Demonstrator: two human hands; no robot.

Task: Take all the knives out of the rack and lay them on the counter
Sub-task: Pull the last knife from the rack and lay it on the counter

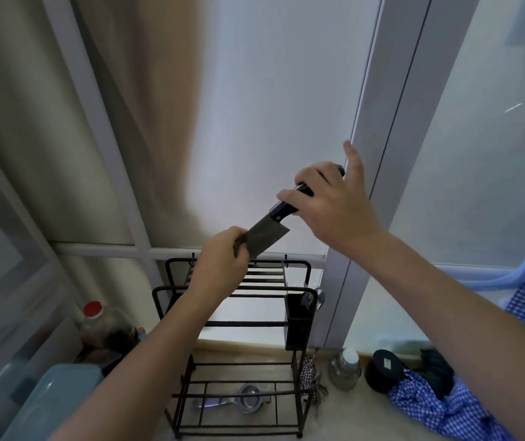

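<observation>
A cleaver (pixel 266 238) with a wide grey blade and a black handle is held in the air above the black wire rack (pixel 238 326). My right hand (pixel 334 205) grips the handle, with the thumb pointing up. My left hand (pixel 219 265) pinches the blade's lower end between fingers and thumb. The knife slants from upper right down to lower left. The rack stands on the beige counter (pixel 344 418) against the window. No other knife shows in the rack's slots.
A black cutlery cup (pixel 297 323) hangs on the rack's right side. A metal lemon squeezer (pixel 245 401) lies under the rack. A red-capped jar (pixel 95 319) and a blue box (pixel 54 405) stand left; a small bottle (pixel 345 369), a black lid (pixel 385 370) and blue checked cloth (pixel 445 409) lie right.
</observation>
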